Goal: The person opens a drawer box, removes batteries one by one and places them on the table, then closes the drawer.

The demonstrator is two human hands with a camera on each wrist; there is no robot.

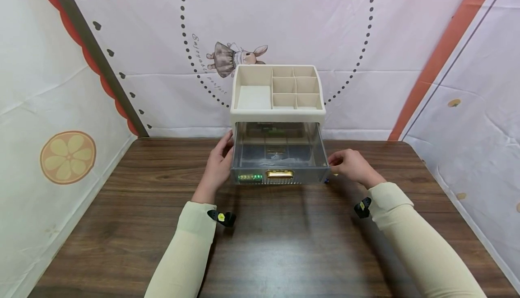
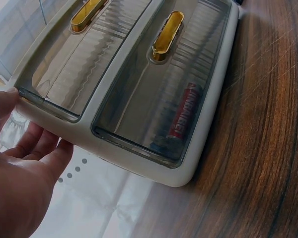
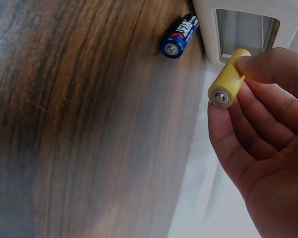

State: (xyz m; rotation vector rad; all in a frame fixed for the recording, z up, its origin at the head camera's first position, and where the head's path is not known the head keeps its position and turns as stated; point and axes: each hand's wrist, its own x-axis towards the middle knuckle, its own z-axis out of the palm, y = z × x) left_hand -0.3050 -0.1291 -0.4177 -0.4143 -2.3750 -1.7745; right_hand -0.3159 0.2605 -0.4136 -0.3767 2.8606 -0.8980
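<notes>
The yellow battery [image 3: 228,82] sits pinched between the thumb and fingers of the right hand [image 1: 351,167], just beside the right wall of the storage box [image 1: 278,116]. Its long axis slants in the right wrist view: the nubbed metal end points away from the box, and the other end leans towards a side window. A blue battery [image 3: 180,35] lies on its side on the bench [image 1: 280,248], apart from those fingers, to their left and a little closer to the person. It rests by the foot of the box, though whether the two touch I cannot tell. The right hand is much the nearer to both batteries.

On the far side, the left hand [image 1: 217,166] holds the box at its left edge, thumb at the front frame and bent fingers along the side. A red battery [image 2: 185,111] shows through the lower clear drawer front, which carries a gold handle [image 2: 168,32].

The bench is dark, streaked wood with a soft shine. Pale printed cloth [image 1: 280,18] hangs behind it and at both sides, with a rabbit [image 1: 230,58] behind the box and an orange slice [image 1: 68,157] to the left.
</notes>
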